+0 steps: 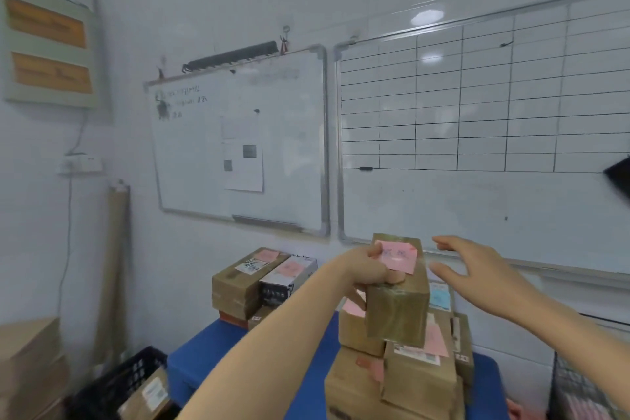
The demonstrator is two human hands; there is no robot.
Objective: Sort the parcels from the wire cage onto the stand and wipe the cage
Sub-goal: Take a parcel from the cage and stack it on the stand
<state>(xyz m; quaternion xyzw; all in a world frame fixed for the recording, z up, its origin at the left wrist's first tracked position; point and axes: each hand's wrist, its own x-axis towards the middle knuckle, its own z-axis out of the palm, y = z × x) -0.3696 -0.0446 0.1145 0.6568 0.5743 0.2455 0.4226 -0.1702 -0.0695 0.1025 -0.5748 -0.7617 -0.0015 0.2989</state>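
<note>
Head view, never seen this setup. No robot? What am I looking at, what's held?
No robot here: one wide-angle camera worn on a person's head, looking forward and down, so both bare arms reach in from the bottom. The left hand grips a taped brown parcel with a pink note on top, at the top of a stack of parcels. Whether it already rests on the stack I cannot tell. The right hand is open beside it, holding nothing. The stack stands on a blue stand, with a second pile further back left. Black wire cage at the right edge, whiteboards on the wall.
</note>
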